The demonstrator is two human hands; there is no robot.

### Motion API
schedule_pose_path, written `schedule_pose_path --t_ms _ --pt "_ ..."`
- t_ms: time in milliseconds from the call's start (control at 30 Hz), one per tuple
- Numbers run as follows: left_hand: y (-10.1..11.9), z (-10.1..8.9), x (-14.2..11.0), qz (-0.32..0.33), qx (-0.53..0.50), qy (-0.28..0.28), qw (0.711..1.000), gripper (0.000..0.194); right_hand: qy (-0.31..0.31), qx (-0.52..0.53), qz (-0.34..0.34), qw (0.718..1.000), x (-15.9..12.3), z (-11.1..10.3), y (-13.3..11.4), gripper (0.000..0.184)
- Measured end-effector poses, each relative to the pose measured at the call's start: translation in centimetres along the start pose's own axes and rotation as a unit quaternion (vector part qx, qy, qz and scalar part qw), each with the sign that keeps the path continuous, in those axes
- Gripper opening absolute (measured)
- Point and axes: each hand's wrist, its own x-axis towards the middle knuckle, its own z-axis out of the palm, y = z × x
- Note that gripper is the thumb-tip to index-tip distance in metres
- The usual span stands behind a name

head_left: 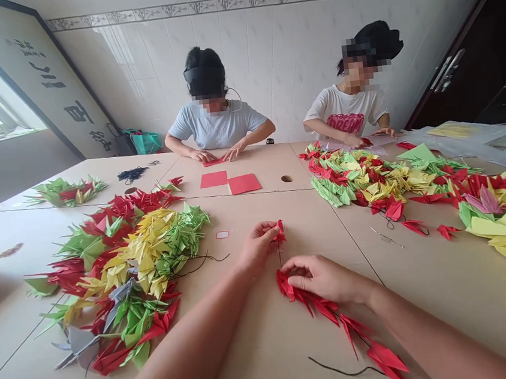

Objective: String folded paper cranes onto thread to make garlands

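Hands [319,279] hold red origami [326,308]; panel [60,94] shows 川, 百.

A table [311,225] carries a red paper string [325,308], folded-paper heaps [152,239], red squares [244,183].

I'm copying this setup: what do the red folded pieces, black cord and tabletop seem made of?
Red folded pieces: probably matte paper; crisp creases, flat facets.
Black cord: perhaps string or elastic, unclear which; thin, curving, dull.
Tabletop: likely smooth laminated board; straight seams, faint sheen.
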Motion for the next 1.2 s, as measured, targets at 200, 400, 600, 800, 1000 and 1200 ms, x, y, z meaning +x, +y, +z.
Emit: schedule_pose_path --t_ms 200,400,600,800,1000,1200 --pt "0.0 0.0 -0.2 -0.001 0.002 0.004 1.000 0.028 0.117 -0.062 -0.012 0.991 0.9 -1.7 0.5 0.026" --pt "0.3 0.4 -0.4 -0.027 0.013 -0.007 1.000 0.025 0.185 -0.039 -0.083 0.978 3.6 -1.7 1.9 0.026" --pt "0.1 0.4 -0.2 -0.043 0.046 -0.007 0.998 0.016 0.210 -0.034 -0.088 0.973 3.5 -1.8 2.9 0.023" --pt "-0.5 0.7 -0.6 0.009 0.186 -0.027 0.982 0.026 0.228 0.051 -0.028 0.972 3.8 -2.8 3.7 0.027" --pt "-0.7 1.2 -1.0 0.036 0.253 -0.002 0.967 0.023 0.226 0.081 -0.016 0.971 3.7 -2.9 3.2 0.031" --pt "-0.6 1.1 -0.8 0.038 0.227 -0.008 0.973 0.024 0.192 0.071 -0.036 0.978 3.8 -3.0 3.2 0.032"
